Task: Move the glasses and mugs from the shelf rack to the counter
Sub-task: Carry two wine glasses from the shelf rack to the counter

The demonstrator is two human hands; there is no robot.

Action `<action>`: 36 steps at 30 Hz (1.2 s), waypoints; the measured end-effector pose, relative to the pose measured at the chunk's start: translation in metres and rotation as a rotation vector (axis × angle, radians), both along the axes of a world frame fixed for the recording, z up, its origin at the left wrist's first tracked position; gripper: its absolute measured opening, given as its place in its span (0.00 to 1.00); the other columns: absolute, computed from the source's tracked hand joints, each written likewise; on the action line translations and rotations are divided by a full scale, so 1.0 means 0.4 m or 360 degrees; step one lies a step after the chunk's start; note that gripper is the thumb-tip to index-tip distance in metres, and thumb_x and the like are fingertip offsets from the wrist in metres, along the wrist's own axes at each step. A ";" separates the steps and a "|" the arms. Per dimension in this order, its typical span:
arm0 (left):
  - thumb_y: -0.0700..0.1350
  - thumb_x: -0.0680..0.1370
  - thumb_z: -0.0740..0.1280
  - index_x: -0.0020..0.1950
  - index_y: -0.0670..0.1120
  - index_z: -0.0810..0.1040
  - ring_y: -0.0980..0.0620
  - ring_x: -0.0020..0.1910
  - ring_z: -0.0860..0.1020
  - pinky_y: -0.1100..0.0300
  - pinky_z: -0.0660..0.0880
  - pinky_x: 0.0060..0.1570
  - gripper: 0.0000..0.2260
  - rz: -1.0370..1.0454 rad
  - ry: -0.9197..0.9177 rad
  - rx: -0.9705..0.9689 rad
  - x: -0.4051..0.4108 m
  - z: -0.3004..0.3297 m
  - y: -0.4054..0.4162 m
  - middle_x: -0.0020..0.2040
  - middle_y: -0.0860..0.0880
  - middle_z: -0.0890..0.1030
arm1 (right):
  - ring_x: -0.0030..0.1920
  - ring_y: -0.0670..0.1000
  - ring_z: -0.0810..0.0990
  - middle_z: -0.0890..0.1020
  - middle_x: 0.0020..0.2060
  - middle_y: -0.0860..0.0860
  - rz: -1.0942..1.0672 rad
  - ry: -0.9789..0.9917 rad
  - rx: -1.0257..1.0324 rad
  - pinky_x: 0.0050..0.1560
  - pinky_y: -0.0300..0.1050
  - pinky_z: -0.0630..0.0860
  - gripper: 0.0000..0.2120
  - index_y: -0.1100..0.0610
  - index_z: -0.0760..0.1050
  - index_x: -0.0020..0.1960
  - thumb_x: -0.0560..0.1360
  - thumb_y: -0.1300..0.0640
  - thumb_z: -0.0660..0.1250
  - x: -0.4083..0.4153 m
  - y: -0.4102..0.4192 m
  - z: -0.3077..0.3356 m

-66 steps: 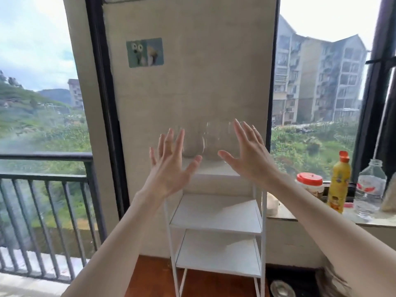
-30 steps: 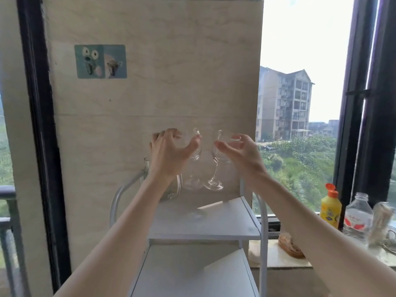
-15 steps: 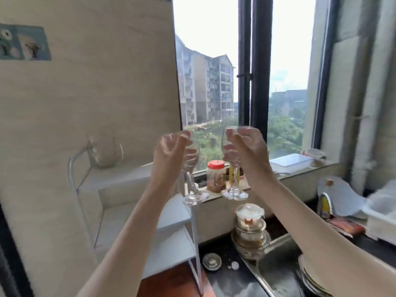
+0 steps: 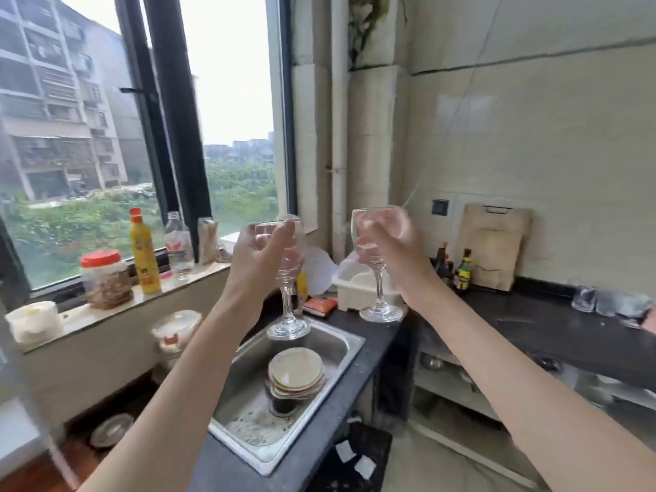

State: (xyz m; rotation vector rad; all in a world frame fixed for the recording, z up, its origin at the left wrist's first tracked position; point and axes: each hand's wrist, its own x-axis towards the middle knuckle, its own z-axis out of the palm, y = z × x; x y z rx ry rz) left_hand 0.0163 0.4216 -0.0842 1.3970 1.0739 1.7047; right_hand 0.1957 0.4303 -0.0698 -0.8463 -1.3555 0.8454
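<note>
My left hand (image 4: 256, 257) grips the bowl of a clear wine glass (image 4: 288, 307), held upright in the air above the steel sink (image 4: 340, 344). My right hand (image 4: 394, 253) grips the bowl of a second wine glass (image 4: 379, 300), upright, its foot hanging over the corner of the black counter (image 4: 553, 335). Several clear glasses (image 4: 603, 301) stand on the counter at the far right. The shelf rack is out of view.
A stack of plates (image 4: 296, 372) fills the sink. A white tub (image 4: 358, 284) and sauce bottles (image 4: 463, 269) stand at the counter's back, with a cutting board (image 4: 493, 243) against the tiles. Jar (image 4: 106, 278), yellow bottle (image 4: 143, 253) and water bottle (image 4: 178, 248) line the windowsill.
Since the earliest frame both hands took a wine glass each off the rack's top shelf. The view has swung right, away from the rack, to the sink and counter, glasses carried along.
</note>
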 end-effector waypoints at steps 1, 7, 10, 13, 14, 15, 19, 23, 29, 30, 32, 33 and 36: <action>0.52 0.75 0.67 0.50 0.45 0.71 0.49 0.37 0.79 0.55 0.77 0.38 0.12 -0.0049 -0.0037 0.0013 0.067 -0.001 0.018 0.44 0.44 0.80 | 0.38 0.46 0.79 0.79 0.42 0.49 -0.0047 -0.0030 0.0024 0.38 0.42 0.79 0.16 0.58 0.69 0.58 0.73 0.55 0.67 0.070 0.001 0.000; 0.53 0.74 0.68 0.53 0.41 0.72 0.49 0.38 0.79 0.57 0.75 0.34 0.17 -0.0274 -0.0195 -0.0044 0.497 -0.062 0.120 0.43 0.44 0.80 | 0.39 0.51 0.78 0.80 0.37 0.49 -0.0288 -0.0114 0.0038 0.43 0.51 0.77 0.10 0.56 0.71 0.53 0.73 0.57 0.67 0.484 0.012 -0.011; 0.51 0.74 0.68 0.47 0.47 0.71 0.51 0.36 0.79 0.59 0.76 0.33 0.10 -0.0409 -0.0181 -0.0092 0.699 -0.098 0.159 0.41 0.46 0.80 | 0.41 0.52 0.79 0.80 0.41 0.49 -0.0436 -0.0128 0.0014 0.48 0.55 0.77 0.19 0.59 0.69 0.58 0.71 0.54 0.69 0.661 0.018 -0.031; 0.48 0.75 0.67 0.42 0.45 0.72 0.54 0.29 0.74 0.63 0.72 0.28 0.08 -0.0542 -0.0131 -0.0096 0.863 -0.105 0.216 0.35 0.47 0.76 | 0.47 0.51 0.80 0.80 0.44 0.48 -0.0570 -0.0192 -0.0016 0.54 0.57 0.78 0.19 0.55 0.70 0.55 0.68 0.50 0.70 0.827 0.033 -0.060; 0.48 0.75 0.67 0.40 0.43 0.72 0.54 0.28 0.72 0.63 0.70 0.26 0.10 -0.0629 -0.0105 -0.0098 0.916 -0.108 0.243 0.33 0.45 0.73 | 0.49 0.52 0.80 0.80 0.44 0.48 -0.0602 -0.0194 -0.0031 0.55 0.58 0.77 0.17 0.53 0.70 0.54 0.68 0.50 0.70 0.884 0.043 -0.071; 0.50 0.74 0.68 0.41 0.42 0.71 0.53 0.27 0.71 0.62 0.69 0.26 0.12 -0.0701 -0.0077 -0.0109 0.965 -0.112 0.268 0.33 0.45 0.72 | 0.50 0.53 0.80 0.80 0.45 0.48 -0.0638 -0.0190 -0.0047 0.56 0.59 0.77 0.16 0.52 0.70 0.53 0.69 0.50 0.70 0.938 0.054 -0.082; 0.61 0.66 0.69 0.47 0.39 0.72 0.52 0.35 0.72 0.57 0.71 0.35 0.26 -0.0843 -0.0003 -0.0136 1.158 -0.151 0.374 0.38 0.46 0.73 | 0.55 0.57 0.79 0.80 0.48 0.50 -0.0808 -0.0138 -0.0115 0.55 0.58 0.77 0.19 0.56 0.68 0.57 0.71 0.51 0.70 1.131 0.111 -0.132; 0.57 0.69 0.67 0.43 0.49 0.77 0.49 0.41 0.78 0.50 0.76 0.49 0.12 -0.0920 0.0055 -0.0146 1.347 -0.203 0.475 0.40 0.45 0.78 | 0.52 0.56 0.80 0.80 0.49 0.52 -0.0965 -0.0168 -0.0183 0.56 0.60 0.76 0.21 0.59 0.67 0.59 0.72 0.53 0.70 1.310 0.201 -0.182; 0.57 0.68 0.67 0.37 0.38 0.64 0.59 0.25 0.67 0.60 0.63 0.30 0.23 -0.1065 0.0116 -0.0187 1.559 -0.256 0.750 0.31 0.53 0.66 | 0.44 0.49 0.77 0.78 0.50 0.51 -0.1061 -0.0220 -0.0237 0.37 0.31 0.74 0.21 0.59 0.67 0.60 0.72 0.56 0.70 1.549 0.396 -0.199; 0.56 0.70 0.67 0.37 0.43 0.64 0.61 0.23 0.68 0.61 0.64 0.30 0.19 -0.1060 0.0123 -0.0181 1.589 -0.257 0.786 0.31 0.53 0.66 | 0.41 0.49 0.75 0.77 0.48 0.51 -0.1042 -0.0216 -0.0241 0.33 0.28 0.71 0.19 0.60 0.66 0.61 0.73 0.59 0.68 1.578 0.425 -0.200; 0.52 0.73 0.67 0.44 0.43 0.69 0.63 0.27 0.74 0.63 0.70 0.35 0.14 -0.0984 0.0116 -0.0151 1.667 -0.259 0.861 0.35 0.51 0.72 | 0.39 0.49 0.71 0.76 0.44 0.49 -0.1051 -0.0202 -0.0270 0.29 0.27 0.69 0.17 0.61 0.65 0.60 0.74 0.62 0.67 1.651 0.499 -0.209; 0.51 0.74 0.68 0.49 0.42 0.70 0.62 0.33 0.77 0.62 0.73 0.39 0.14 -0.0974 0.0114 -0.0156 1.702 -0.261 0.889 0.38 0.49 0.76 | 0.38 0.49 0.71 0.75 0.42 0.49 -0.1047 -0.0195 -0.0280 0.29 0.27 0.69 0.16 0.60 0.65 0.58 0.74 0.62 0.66 1.681 0.529 -0.217; 0.55 0.69 0.69 0.52 0.42 0.71 0.50 0.40 0.79 0.56 0.77 0.43 0.20 -0.1039 0.0148 -0.0268 1.830 -0.300 0.992 0.42 0.44 0.80 | 0.40 0.50 0.73 0.76 0.44 0.53 -0.1054 -0.0229 -0.0382 0.33 0.31 0.70 0.16 0.58 0.64 0.56 0.73 0.59 0.67 1.795 0.632 -0.270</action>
